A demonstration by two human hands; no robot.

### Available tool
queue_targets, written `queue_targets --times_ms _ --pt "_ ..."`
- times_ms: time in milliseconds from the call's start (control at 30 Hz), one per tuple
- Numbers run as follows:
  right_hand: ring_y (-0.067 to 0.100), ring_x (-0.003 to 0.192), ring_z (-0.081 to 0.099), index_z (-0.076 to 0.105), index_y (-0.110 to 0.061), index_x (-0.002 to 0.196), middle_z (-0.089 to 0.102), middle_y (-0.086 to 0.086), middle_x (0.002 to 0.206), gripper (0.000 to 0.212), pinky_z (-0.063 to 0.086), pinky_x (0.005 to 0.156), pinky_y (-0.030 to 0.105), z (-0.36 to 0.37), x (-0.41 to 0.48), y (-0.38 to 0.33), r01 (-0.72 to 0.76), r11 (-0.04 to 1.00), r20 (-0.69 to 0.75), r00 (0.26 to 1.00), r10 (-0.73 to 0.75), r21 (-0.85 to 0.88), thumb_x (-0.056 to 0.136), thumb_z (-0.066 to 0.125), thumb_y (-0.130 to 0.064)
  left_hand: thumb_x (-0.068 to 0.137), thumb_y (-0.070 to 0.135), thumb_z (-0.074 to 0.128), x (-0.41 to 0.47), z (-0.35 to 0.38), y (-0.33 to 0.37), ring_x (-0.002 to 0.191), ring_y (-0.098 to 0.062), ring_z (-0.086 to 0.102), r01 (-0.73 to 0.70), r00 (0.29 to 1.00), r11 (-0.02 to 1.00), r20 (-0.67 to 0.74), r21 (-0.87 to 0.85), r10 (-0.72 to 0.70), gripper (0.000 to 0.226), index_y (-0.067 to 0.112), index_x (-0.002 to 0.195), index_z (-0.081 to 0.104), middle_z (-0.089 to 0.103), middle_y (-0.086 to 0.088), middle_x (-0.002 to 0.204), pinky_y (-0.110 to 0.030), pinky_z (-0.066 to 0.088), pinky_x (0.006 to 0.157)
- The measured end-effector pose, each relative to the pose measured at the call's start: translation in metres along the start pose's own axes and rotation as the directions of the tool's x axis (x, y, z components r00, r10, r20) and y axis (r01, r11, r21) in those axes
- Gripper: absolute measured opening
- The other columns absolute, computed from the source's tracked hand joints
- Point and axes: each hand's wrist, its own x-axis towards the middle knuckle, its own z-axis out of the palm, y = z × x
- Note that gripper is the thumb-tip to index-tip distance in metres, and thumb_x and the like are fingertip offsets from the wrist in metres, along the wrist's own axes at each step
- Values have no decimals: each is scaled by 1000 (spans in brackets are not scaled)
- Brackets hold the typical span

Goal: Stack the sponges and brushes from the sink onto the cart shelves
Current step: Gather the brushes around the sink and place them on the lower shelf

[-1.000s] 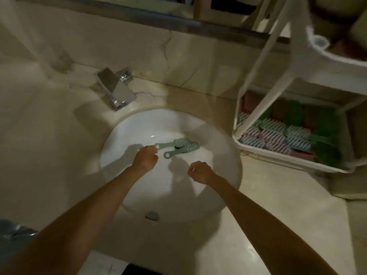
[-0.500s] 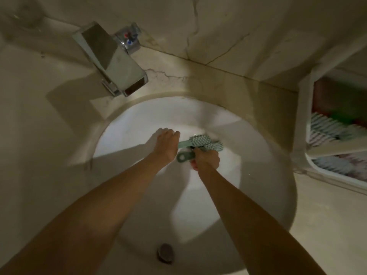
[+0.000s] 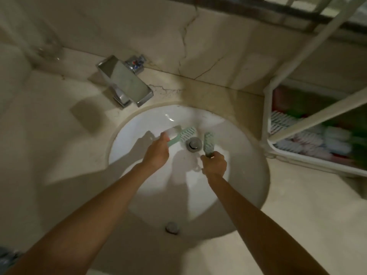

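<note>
Both hands are inside the white round sink (image 3: 248, 175). My left hand (image 3: 155, 152) grips the handle of a mint-green brush (image 3: 188, 133), its bristled head pointing up and right of the fist. My right hand (image 3: 214, 165) holds a second mint-green brush (image 3: 209, 142) by its handle, with the head standing almost upright above the fist. The two brushes are apart, one on either side of the metal drain (image 3: 193, 144). At the right stands the white cart (image 3: 278, 147); its shelf holds several brushes (image 3: 309, 141) and green and red sponges.
A square chrome faucet (image 3: 125, 84) juts over the sink's back left rim. A marble counter (image 3: 297, 215) surrounds the basin, with a cracked marble wall behind. The cart's slanted white legs (image 3: 309, 42) cross the upper right. An overflow cap (image 3: 172, 227) sits on the sink's near wall.
Each hand has closed on one brush and lifted it, so the brushes that lay together now stand apart and the drain shows between them. The view has pulled back and swung right.
</note>
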Motion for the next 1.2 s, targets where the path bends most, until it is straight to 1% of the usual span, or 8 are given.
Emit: queue_targets --times_ms 233,367,567,700,867,967,1033,1200 --pt "41 89 61 60 11 94 66 29 92 20 40 73 36 -80 -53 1 341 934 -99 931 -352 -109 83 57 -6 94 9 46 -67 -30 39 88 -35 60 -145 986 969 -113 -201 124 4 8 91 44 62 -20 91 -41 45 74" --pt "40 91 59 60 10 95 61 29 98 22 36 71 34 -129 -77 9 402 902 -175 887 -426 -160 86 56 -10 90 4 43 -92 -29 63 73 -34 55 -263 964 951 -74 -163 254 12 12 83 38 61 -20 81 -41 42 64" --pt "30 80 53 61 4 98 55 21 107 22 45 80 33 -195 -71 38 349 930 -354 860 -367 -116 91 55 -16 92 10 45 -111 -16 118 73 -30 51 -365 931 928 -6 -74 365 12 12 86 35 51 -13 79 -33 35 63" --pt "39 87 63 55 3 105 64 24 100 20 53 81 50 -240 -53 57 320 947 -399 863 -309 -42 90 56 -11 96 11 39 -125 6 166 93 -34 59 -470 881 882 33 -33 471 5 9 96 45 60 -17 95 -38 41 71" --pt "27 61 63 60 9 87 64 22 81 17 58 65 44 -292 -23 59 184 923 -358 932 -55 339 87 57 -8 94 3 38 -134 36 219 97 -39 59 -470 878 876 40 -103 476 21 -2 110 51 62 -28 106 -41 45 77" --pt "5 29 45 50 -4 65 50 11 59 25 46 36 18 -308 -3 52 -3 706 -119 985 124 709 88 59 -5 93 3 39 -129 49 241 84 -38 61 -446 884 878 69 -174 463 9 7 98 46 64 -27 100 -43 51 75" --pt "7 35 45 45 -6 66 45 8 50 27 42 31 14 -313 10 47 -75 468 -3 986 165 880 90 54 0 93 2 40 -123 55 254 70 -32 57 -426 889 872 69 -243 453 10 10 97 42 63 -27 95 -46 55 71" --pt "13 50 53 45 -3 68 50 12 54 29 52 54 10 -318 37 32 -182 -69 191 970 149 981 97 39 0 96 2 35 -110 62 283 51 -13 45 -364 911 838 30 -407 411 16 13 86 38 53 -10 72 -17 42 45"
